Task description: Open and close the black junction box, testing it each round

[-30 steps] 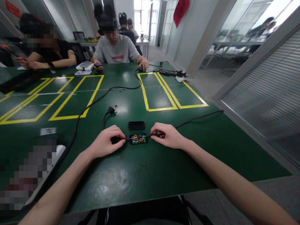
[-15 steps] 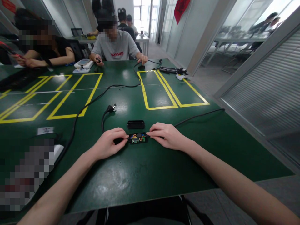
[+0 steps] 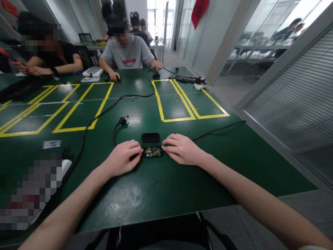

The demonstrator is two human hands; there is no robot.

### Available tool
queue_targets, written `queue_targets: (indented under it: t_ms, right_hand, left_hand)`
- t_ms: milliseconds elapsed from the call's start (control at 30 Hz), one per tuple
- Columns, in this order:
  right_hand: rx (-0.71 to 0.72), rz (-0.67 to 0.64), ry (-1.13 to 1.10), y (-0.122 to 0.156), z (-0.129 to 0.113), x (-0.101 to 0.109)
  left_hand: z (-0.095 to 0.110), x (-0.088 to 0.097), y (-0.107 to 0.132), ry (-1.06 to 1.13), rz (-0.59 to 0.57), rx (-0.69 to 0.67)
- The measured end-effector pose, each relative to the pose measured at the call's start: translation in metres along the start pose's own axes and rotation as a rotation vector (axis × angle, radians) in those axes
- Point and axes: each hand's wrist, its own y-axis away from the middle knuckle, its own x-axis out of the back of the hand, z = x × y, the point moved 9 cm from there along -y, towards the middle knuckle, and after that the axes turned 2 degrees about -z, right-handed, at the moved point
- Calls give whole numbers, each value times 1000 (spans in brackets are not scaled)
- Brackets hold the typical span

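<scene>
A small opened black adapter case (image 3: 152, 152) with a circuit board and copper coils inside lies on the green table (image 3: 166, 187). My left hand (image 3: 123, 158) is closed on the cable at the case's left end. My right hand (image 3: 180, 150) is closed on the cable at its right end, fingertips touching the case. The loose black lid (image 3: 150, 137) lies just behind. A black cable with a plug (image 3: 123, 121) curls off behind my left hand, and another cable (image 3: 221, 128) runs right from my right hand.
Yellow tape rectangles (image 3: 179, 100) mark the table. A long black cord (image 3: 104, 113) crosses it. Two people sit at the far side with devices (image 3: 92, 72). A paper label (image 3: 52, 144) and a white object (image 3: 65, 166) lie at left. Table edge and floor at right.
Both hands have slid inward along the cables until their fingertips meet the ends of the open case. The case and lid stay in place.
</scene>
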Motion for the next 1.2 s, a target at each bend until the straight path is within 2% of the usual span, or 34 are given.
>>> queue_targets:
  t_ms: [100, 167, 233, 300, 400, 567, 800, 900, 1033, 1200]
  right_hand:
    - [-84, 142, -35, -1, 10, 7]
    - [-217, 200, -58, 1, 26, 5]
    - [-347, 190, -78, 3, 42, -2]
    - [-432, 139, -124, 5, 53, -12]
    - [-488, 95, -247, 5, 59, -23]
    - [-567, 124, -428, 4, 62, -24]
    - [-728, 126, -629, 10, 71, -28]
    - [-755, 151, -650, 12, 72, -27]
    - [-757, 201, -659, 11, 71, -26]
    - [-767, 193, -663, 10, 72, -29]
  left_hand:
    - [-13, 7, 2, 128, 109, 54]
    - [-32, 14, 6, 138, 222, 192]
    - [-51, 16, 11, 126, 301, 360]
    - [-60, 10, 11, 166, 288, 437]
    - [-60, 0, 6, 262, 254, 467]
    - [-62, -8, 6, 384, 260, 582]
    - [-76, -19, 10, 681, 317, 728]
    - [-78, -18, 11, 708, 336, 756]
    - [-76, -18, 9, 694, 301, 749]
    - [-76, -20, 8, 686, 294, 732]
